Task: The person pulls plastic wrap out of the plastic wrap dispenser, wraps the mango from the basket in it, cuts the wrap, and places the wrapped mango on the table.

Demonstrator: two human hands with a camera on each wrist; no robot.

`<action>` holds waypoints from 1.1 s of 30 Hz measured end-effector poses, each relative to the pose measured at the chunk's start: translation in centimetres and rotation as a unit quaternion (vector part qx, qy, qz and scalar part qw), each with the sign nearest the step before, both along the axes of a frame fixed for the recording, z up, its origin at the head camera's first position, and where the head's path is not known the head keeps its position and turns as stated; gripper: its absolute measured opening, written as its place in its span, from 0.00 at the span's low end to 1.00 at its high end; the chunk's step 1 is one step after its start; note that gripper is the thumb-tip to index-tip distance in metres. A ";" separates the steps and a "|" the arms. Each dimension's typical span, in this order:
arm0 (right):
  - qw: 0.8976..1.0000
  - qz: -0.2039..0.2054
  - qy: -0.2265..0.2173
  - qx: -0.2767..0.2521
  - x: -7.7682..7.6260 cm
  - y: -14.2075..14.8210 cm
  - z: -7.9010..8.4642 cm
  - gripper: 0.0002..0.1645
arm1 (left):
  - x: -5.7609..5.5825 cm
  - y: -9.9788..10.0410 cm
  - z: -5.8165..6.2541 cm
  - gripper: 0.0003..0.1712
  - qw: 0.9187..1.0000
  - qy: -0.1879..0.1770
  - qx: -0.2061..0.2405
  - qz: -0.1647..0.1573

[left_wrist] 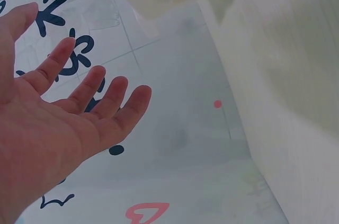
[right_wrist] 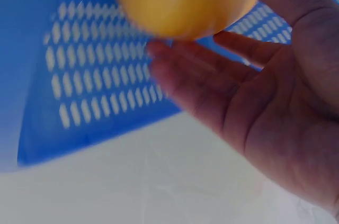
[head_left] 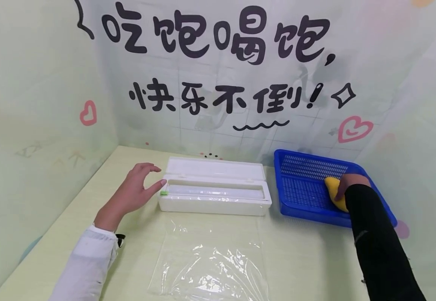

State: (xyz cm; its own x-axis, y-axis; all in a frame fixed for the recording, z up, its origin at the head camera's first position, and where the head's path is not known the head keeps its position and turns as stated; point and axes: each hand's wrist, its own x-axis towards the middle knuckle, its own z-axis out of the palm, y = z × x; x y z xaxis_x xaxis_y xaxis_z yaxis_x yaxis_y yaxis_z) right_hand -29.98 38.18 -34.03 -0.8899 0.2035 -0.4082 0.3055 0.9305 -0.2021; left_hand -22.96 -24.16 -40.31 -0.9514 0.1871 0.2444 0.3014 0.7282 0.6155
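Observation:
My right hand (head_left: 353, 184) reaches into the blue basket (head_left: 304, 215) and grips a smooth yellow fruit (head_left: 332, 190), shaped like a mango. In the right wrist view the thumb lies on one side of the fruit (right_wrist: 180, 1) and the fingers on the other, low over the slotted basket floor. My left hand (head_left: 135, 188) hovers at the left end of a white cling film box (head_left: 214, 207), holding nothing, fingers spread in the left wrist view. The box lid is up, a film roll (head_left: 214, 191) lies inside, and a green slider (head_left: 164, 193) sits at the left corner.
A sheet of clear cling film (head_left: 210, 259) runs from the box toward the table's near side, wrinkled at the front. Behind the pale table (head_left: 300, 259) stands a printed curtain (head_left: 210, 75) with black characters, and side panels rise at left and right.

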 end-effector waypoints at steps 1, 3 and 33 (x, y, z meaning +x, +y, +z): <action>1.000 0.015 0.003 0.010 0.2 -0.1 0.1 0.30 | 0.0 0.0 0.1 0.28 1.000 -0.001 -0.001 0.000; 1.000 0.019 0.008 0.009 0.4 -0.3 0.1 0.29 | 0.0 -0.1 0.2 0.29 1.000 -0.003 -0.003 0.002; 0.994 0.089 -0.033 0.052 -0.4 2.4 2.3 0.33 | 0.4 0.6 0.3 0.28 1.000 -0.010 -0.014 -0.007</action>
